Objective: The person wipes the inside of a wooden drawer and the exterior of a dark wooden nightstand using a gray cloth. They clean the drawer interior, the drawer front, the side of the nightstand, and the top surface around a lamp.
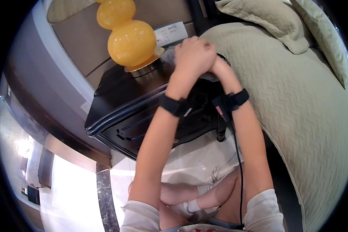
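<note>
My left hand (192, 55) reaches over the right part of a dark wooden nightstand (116, 95). My right hand (216, 62) meets it there, mostly hidden behind it. Grey fabric (210, 76) shows just below the hands, and a further grey patch (168, 55) lies left of them; whether either hand grips it cannot be told. Close to the hands on the left stands a glossy yellow gourd-shaped lamp base (133, 43) on a metal foot. Behind them is a white card (174, 33) bearing writing. Both wrists wear black straps, and a cable runs down from the right one.
A bed with a pale green quilt (295, 101) and pillows (266, 20) borders the nightstand on the right. A wall with a socket (85, 107) is at the left. My crossed legs are on the tiled floor (191, 159) below the nightstand's front.
</note>
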{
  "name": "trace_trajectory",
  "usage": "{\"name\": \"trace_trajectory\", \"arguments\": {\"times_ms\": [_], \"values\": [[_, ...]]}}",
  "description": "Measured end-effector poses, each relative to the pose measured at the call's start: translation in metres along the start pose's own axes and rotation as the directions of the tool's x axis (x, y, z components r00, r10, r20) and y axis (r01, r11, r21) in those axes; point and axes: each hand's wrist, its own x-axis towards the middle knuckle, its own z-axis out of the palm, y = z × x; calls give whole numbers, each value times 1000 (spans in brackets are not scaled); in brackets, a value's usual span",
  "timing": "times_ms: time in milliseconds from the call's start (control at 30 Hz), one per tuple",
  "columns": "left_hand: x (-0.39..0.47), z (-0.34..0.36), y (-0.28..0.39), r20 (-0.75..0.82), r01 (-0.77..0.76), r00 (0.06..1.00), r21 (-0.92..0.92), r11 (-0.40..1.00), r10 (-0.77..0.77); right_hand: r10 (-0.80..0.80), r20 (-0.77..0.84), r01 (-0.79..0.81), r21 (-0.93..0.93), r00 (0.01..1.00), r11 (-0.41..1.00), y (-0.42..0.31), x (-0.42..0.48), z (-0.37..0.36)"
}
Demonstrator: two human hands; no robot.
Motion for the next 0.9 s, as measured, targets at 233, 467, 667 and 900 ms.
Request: {"name": "trace_trajectory", "arguments": {"times_ms": [233, 467, 667, 900], "values": [[32, 7, 18, 238, 178, 960, -106, 978, -148, 93, -2, -93, -99, 996, 991, 9, -27, -44], [28, 8, -9, 336, 258, 926, -229, 939, -173, 29, -10, -30, -214, 1000, 976, -43, -25, -51], [-22, -21, -35, 132, 253, 965, -215, 943, -228, -56, 9, 56, -256, 998, 965, -93, -26, -28], [-99, -78, -102, -37, 245, 966, -205, 948, -258, -360, 24, 350, -308, 933, 885, -187, -1, 33]]}}
